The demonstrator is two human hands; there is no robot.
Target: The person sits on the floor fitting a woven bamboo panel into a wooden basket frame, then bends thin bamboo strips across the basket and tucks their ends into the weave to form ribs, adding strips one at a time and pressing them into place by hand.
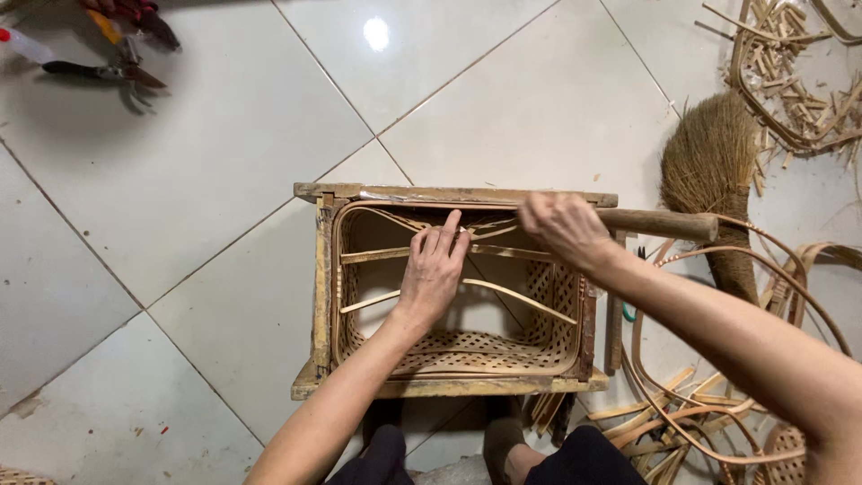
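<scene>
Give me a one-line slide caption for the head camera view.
Left hand presses bamboo strips inside a woven basket in a wooden frame; right hand at the rim.

Tan lattice-woven basket, white tiles

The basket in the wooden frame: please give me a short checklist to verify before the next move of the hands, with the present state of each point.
1. Woven basket sits inside wooden frame: ok.
2. Left hand lies on the bamboo strips: ok.
3. Right hand grips the wooden handle: ok.
4. Handle's working end visible: cannot tell, hand covers it.
5. Loose strips clear of frame: not ok, they crowd its right side.
</scene>
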